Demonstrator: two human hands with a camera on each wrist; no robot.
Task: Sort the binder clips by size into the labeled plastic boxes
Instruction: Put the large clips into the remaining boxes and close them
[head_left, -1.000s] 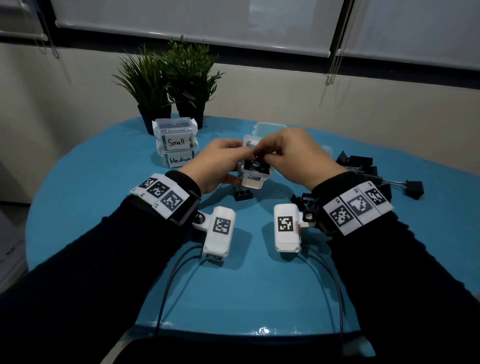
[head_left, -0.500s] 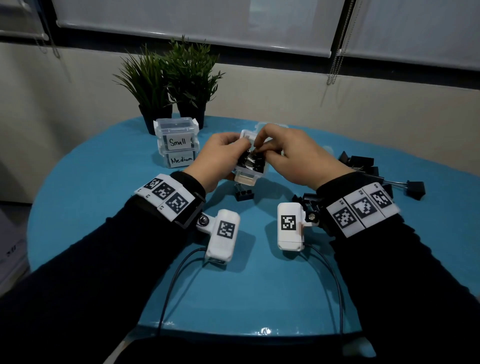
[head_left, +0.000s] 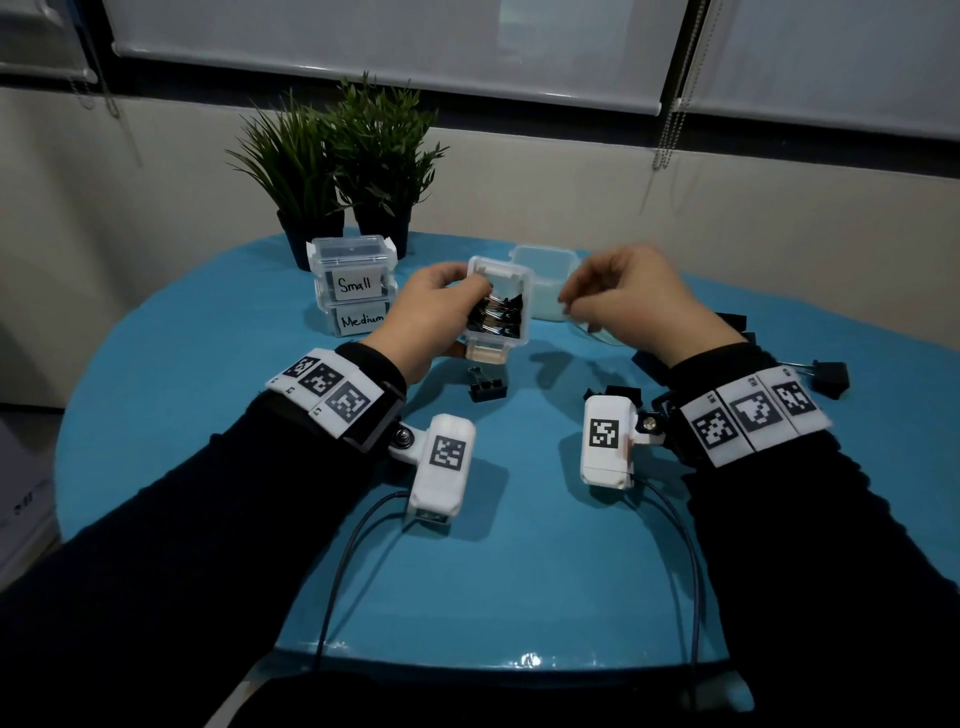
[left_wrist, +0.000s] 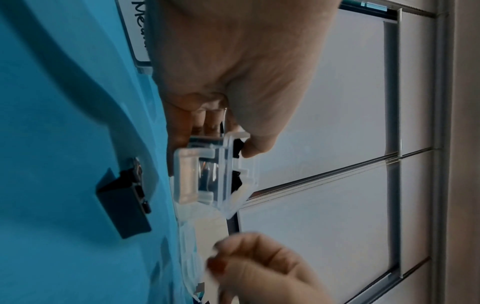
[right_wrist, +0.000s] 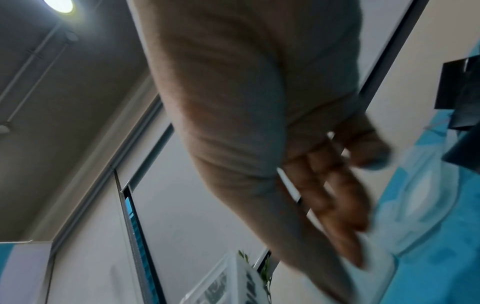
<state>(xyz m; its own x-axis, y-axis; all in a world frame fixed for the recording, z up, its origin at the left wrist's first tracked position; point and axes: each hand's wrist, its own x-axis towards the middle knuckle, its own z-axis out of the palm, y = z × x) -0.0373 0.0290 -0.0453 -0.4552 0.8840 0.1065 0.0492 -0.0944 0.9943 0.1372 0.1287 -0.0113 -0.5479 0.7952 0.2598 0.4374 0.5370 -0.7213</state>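
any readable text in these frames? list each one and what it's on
"Small": handwritten white label on the top stacked box.
"Medium": handwritten label on the bottom stacked box; the left wrist view shows only its first letters, "Me".
The wristbands carry tiny printed characters beside their square black-and-white markers, too small to read.
The held box in the left hand shows no readable label.

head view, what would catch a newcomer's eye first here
First, the clear plastic box full of binder clips, gripped by the left hand above the middle of the round blue table. Next, the right hand beside it with fingers curled. Behind on the left, two stacked boxes read Small and Medium.
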